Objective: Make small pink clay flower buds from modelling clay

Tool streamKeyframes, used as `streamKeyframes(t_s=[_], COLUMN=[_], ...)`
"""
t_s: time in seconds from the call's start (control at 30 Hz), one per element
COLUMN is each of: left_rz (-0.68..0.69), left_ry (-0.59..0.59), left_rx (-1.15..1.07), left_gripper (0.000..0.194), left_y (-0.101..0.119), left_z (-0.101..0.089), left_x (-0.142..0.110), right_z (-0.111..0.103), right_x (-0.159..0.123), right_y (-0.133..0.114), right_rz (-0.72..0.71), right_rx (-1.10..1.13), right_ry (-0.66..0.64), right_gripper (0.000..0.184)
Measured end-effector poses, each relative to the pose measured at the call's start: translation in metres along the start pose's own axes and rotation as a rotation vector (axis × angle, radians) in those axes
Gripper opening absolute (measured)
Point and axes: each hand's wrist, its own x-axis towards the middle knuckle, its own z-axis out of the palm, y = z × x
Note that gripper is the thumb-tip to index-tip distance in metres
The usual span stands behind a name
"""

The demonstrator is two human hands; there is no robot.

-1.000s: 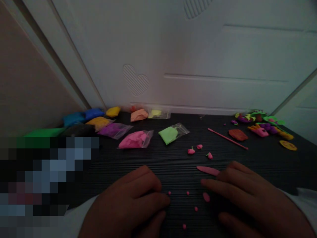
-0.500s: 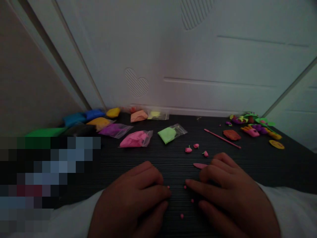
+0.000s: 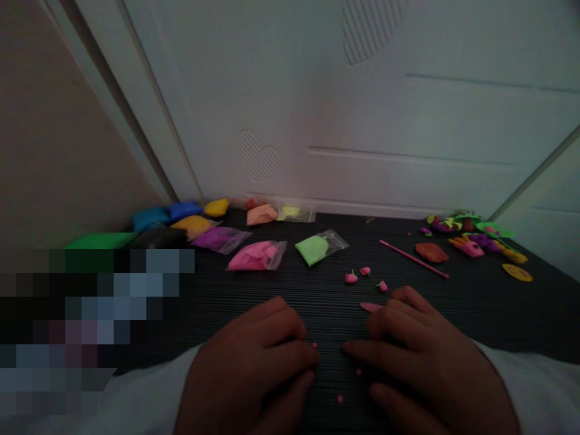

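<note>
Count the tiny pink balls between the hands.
3 visible: one ball beside the left hand, one ball near the right hand, one ball lowest in view. More may be hidden.

In the lower middle of the frame lie three separate tiny lumps: an upper pink ball (image 3: 315,345), a middle pink ball (image 3: 359,372) farther right, and a lowest pink ball (image 3: 339,399), roundish. Above the middle one, a pink tapered piece (image 3: 371,307) points left, its right end hidden.

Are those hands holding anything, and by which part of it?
I can't tell: the left hand is by a tiny pink ball, and the right hand hides part of a pink tool.
</note>
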Motion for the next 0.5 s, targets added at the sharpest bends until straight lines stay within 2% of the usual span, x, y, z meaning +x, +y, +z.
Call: streamKeyframes(t_s=[0.1,0.37,0.5], left_rz=[0.005,-0.027,-0.016], left_ry=[-0.009,-0.063,-0.084], left_rx=[-0.012,-0.037,-0.024], left_gripper=[0.018,0.016,0.015], left_y=[0.0006,0.0036,0.0032], left_z=[-0.0012,-0.0044,-0.0052], left_x=[-0.0008,0.0008,0.0005], right_z=[-0.0007,-0.0042,-0.0019], right_x=[-0.0008,0.0024,0.0026], right_y=[-0.0017,-0.0038,-0.0041], right_rz=[0.014,0.042,0.039], right_rx=[0.053,0.057,0.056], right_ry=[0.05,-0.055,-0.026], right_gripper=[0.03,0.029,0.025])
